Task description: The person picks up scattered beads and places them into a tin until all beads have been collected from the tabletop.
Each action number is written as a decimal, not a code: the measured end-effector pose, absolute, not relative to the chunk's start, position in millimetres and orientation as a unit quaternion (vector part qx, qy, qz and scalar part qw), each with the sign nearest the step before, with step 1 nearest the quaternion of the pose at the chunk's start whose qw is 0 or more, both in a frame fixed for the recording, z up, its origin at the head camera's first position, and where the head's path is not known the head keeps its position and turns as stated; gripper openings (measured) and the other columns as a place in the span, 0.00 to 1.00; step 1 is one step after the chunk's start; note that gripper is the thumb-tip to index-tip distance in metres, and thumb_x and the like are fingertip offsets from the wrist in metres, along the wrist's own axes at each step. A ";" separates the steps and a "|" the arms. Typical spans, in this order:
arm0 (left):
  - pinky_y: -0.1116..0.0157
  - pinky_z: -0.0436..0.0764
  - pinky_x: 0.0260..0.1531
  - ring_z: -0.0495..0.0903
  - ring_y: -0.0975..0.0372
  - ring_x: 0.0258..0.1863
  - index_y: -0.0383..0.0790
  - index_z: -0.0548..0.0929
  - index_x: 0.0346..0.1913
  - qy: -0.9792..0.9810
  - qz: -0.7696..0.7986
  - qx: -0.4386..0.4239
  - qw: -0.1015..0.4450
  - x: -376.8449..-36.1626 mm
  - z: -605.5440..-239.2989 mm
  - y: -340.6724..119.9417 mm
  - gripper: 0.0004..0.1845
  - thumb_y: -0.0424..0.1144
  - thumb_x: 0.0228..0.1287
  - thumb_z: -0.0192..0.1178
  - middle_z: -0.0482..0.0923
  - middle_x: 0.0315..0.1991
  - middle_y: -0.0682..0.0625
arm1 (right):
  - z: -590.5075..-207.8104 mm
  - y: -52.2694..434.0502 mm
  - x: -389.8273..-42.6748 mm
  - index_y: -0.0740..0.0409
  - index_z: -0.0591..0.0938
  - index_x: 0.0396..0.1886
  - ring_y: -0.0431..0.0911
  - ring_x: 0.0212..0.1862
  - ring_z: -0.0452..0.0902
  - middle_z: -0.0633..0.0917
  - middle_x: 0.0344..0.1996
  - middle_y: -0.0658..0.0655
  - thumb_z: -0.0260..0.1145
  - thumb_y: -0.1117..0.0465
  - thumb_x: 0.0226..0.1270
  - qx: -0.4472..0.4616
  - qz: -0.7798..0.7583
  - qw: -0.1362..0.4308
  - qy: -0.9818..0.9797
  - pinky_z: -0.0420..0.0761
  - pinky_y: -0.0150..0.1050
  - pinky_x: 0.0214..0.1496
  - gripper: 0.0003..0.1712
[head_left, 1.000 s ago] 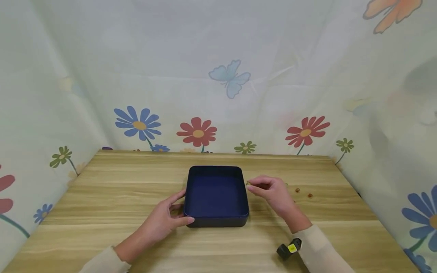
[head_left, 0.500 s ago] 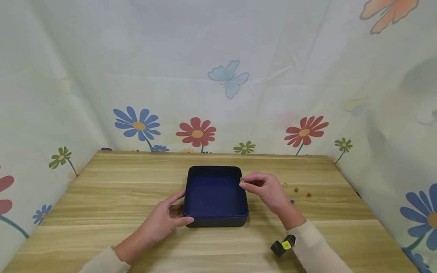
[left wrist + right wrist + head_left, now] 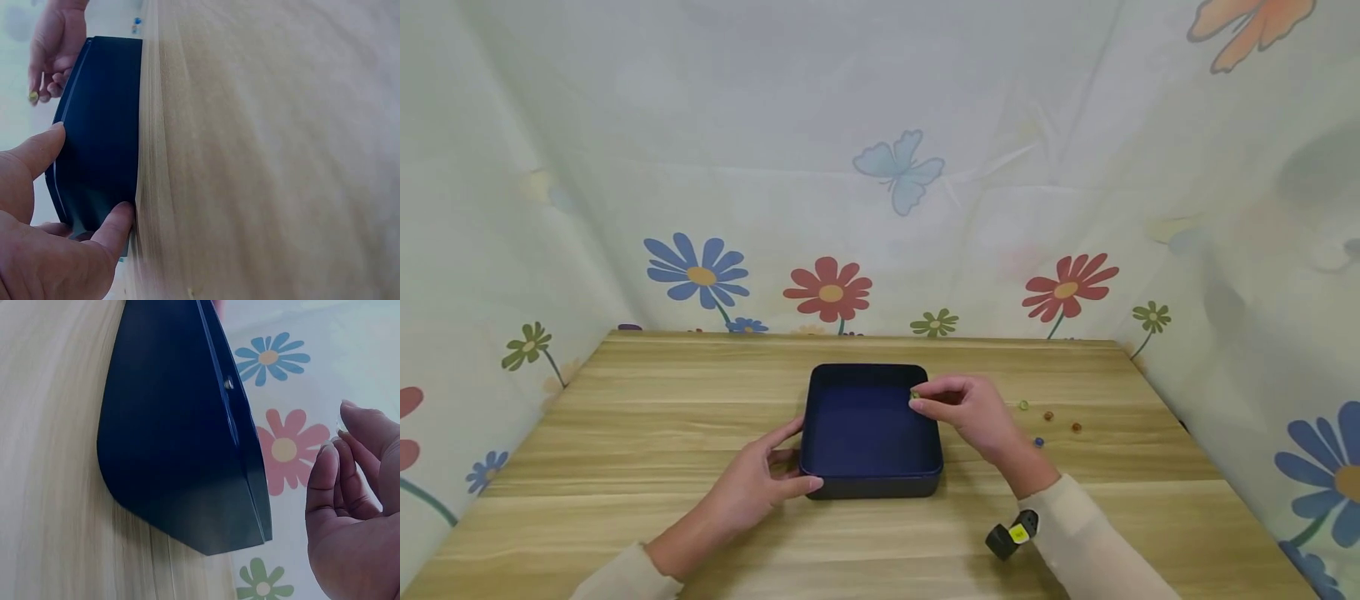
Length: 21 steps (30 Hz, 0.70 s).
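A square, dark blue box point(image 3: 872, 487) stands on the table with its top uncovered. My left hand point(image 3: 748, 485) holds it at the left front corner; in the left wrist view the thumb point(image 3: 47, 147) lies at the rim and a finger point(image 3: 117, 228) presses low on the side. Over the box's right side, my right hand point(image 3: 970, 414) pinches a small yellow-green bead point(image 3: 914, 396) between thumb and fingertips. In the left wrist view that bead point(image 3: 33, 97) shows beyond the box's rim.
Right of the box, on the wooden table point(image 3: 700, 392), lie a green bead point(image 3: 1023, 405), two brownish-orange beads point(image 3: 1048, 416) and a blue bead point(image 3: 1039, 442). A black device point(image 3: 1011, 535) hangs at the right wrist. A flower-printed cloth point(image 3: 775, 167) closes in the back and sides.
My right hand has moved left with the yellow-green bead, from beside the box to above its right inner side. The left hand keeps its hold on the corner.
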<state>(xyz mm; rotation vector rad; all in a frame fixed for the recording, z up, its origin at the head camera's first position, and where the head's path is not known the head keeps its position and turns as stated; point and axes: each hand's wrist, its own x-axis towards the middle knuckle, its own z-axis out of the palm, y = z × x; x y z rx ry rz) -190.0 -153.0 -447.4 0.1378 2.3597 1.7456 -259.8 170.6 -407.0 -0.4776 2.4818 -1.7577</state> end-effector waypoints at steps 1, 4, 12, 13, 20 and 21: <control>0.62 0.85 0.56 0.71 0.44 0.72 0.46 0.62 0.80 0.800 0.590 0.044 0.101 -190.0 -447.3 -152.6 0.52 0.41 0.54 0.79 0.59 0.80 0.44 | -407.0 169.0 -259.9 0.54 0.91 0.48 0.48 0.43 0.83 0.89 0.44 0.53 0.79 0.53 0.61 -0.158 -0.572 0.032 0.805 0.84 0.33 0.44 0.17; 0.62 0.84 0.56 0.71 0.44 0.72 0.47 0.62 0.80 0.802 0.588 0.040 0.100 -190.2 -447.3 -152.1 0.52 0.42 0.53 0.80 0.59 0.80 0.45 | -405.9 164.1 -259.3 0.54 0.91 0.48 0.48 0.43 0.83 0.89 0.44 0.53 0.79 0.54 0.61 -0.166 -0.571 0.033 0.803 0.84 0.33 0.44 0.17; 0.60 0.84 0.58 0.70 0.44 0.73 0.48 0.62 0.80 0.802 0.587 0.039 0.101 -190.8 -448.3 -151.9 0.52 0.43 0.53 0.80 0.59 0.81 0.46 | -400.4 154.4 -258.5 0.55 0.91 0.49 0.47 0.45 0.83 0.89 0.45 0.51 0.78 0.54 0.62 -0.174 -0.562 0.043 0.808 0.84 0.34 0.46 0.18; 0.60 0.84 0.58 0.70 0.44 0.73 0.48 0.62 0.80 0.803 0.586 0.040 0.101 -190.9 -448.4 -151.9 0.52 0.43 0.53 0.80 0.59 0.81 0.46 | -400.2 153.1 -258.6 0.55 0.91 0.49 0.47 0.44 0.83 0.89 0.45 0.51 0.78 0.54 0.62 -0.176 -0.560 0.044 0.809 0.84 0.34 0.46 0.18; 0.59 0.83 0.58 0.70 0.44 0.73 0.48 0.62 0.80 0.806 0.583 0.038 0.099 -190.8 -448.2 -151.5 0.52 0.44 0.53 0.80 0.60 0.80 0.46 | -403.3 142.5 -260.1 0.54 0.91 0.48 0.47 0.44 0.84 0.89 0.44 0.52 0.78 0.54 0.62 -0.198 -0.551 0.057 0.809 0.85 0.34 0.45 0.16; 0.59 0.83 0.59 0.70 0.44 0.73 0.48 0.62 0.80 0.806 0.582 0.038 0.099 -190.9 -448.1 -151.3 0.52 0.44 0.53 0.80 0.60 0.80 0.46 | -404.3 141.1 -260.6 0.54 0.91 0.48 0.47 0.44 0.84 0.89 0.44 0.52 0.78 0.53 0.62 -0.201 -0.550 0.058 0.808 0.85 0.34 0.45 0.17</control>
